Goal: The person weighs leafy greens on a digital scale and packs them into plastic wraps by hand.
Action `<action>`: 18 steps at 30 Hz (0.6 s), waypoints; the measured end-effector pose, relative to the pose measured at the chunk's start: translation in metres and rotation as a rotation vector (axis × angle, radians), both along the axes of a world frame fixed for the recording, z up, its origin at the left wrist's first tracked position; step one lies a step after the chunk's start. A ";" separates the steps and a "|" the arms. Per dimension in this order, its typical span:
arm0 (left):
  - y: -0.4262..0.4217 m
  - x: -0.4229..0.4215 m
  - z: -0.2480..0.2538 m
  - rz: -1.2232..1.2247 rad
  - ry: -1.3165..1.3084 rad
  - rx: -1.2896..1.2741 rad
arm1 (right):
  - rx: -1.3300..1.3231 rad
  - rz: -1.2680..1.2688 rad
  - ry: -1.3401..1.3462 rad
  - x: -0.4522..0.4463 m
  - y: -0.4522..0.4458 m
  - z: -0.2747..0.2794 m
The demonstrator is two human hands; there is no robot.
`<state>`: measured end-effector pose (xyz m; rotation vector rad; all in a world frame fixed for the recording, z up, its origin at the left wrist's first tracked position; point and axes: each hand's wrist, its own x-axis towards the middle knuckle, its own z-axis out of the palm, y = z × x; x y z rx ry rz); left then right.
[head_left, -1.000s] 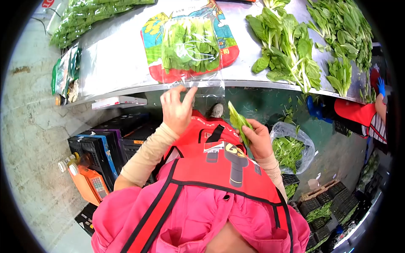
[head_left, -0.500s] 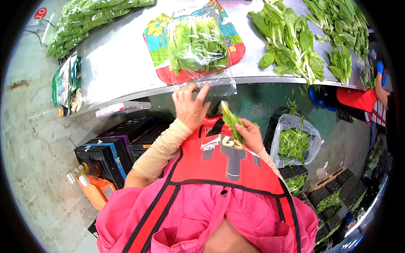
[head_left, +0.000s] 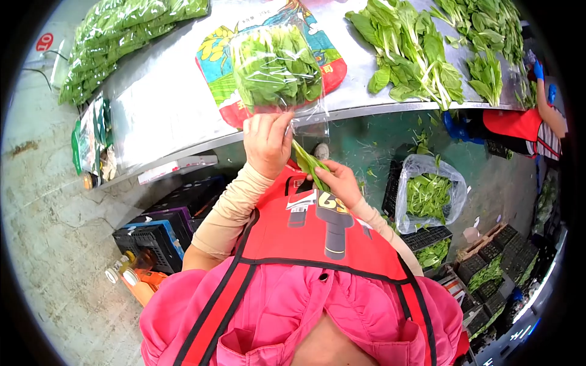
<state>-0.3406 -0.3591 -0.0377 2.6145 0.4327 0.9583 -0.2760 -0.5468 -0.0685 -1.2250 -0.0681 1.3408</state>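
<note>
A clear bag of leafy greens (head_left: 274,64) lies on a colourful printed mat (head_left: 217,76) at the table's front edge. My left hand (head_left: 267,143) is closed on the near, open-looking end of this bag. Just right of it and lower, my right hand (head_left: 339,182) pinches a small bunch of green leaves (head_left: 307,161), its pale stem end pointing up toward the bag's near end. The fingertips of my left hand are partly hidden.
Loose greens (head_left: 415,55) lie on the metal table (head_left: 152,91), with stacked bagged greens (head_left: 122,43) at far left. Below are dark crates (head_left: 146,244) and a lined bin of leaves (head_left: 429,195). A co-worker (head_left: 519,125) stands at right.
My left hand has closed on the bag's near end. My right hand has moved left with the leaves, nearer to the bag. The view has shifted slightly.
</note>
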 end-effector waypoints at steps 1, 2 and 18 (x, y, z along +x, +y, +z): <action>0.002 0.003 0.007 -0.020 0.025 0.008 | 0.022 -0.050 0.107 0.001 0.008 -0.006; 0.004 0.005 0.013 -0.039 0.052 0.015 | 0.045 -0.099 0.215 0.000 0.016 -0.011; 0.022 0.022 0.047 -0.186 0.095 -0.087 | 0.209 -0.528 0.080 -0.001 0.109 0.000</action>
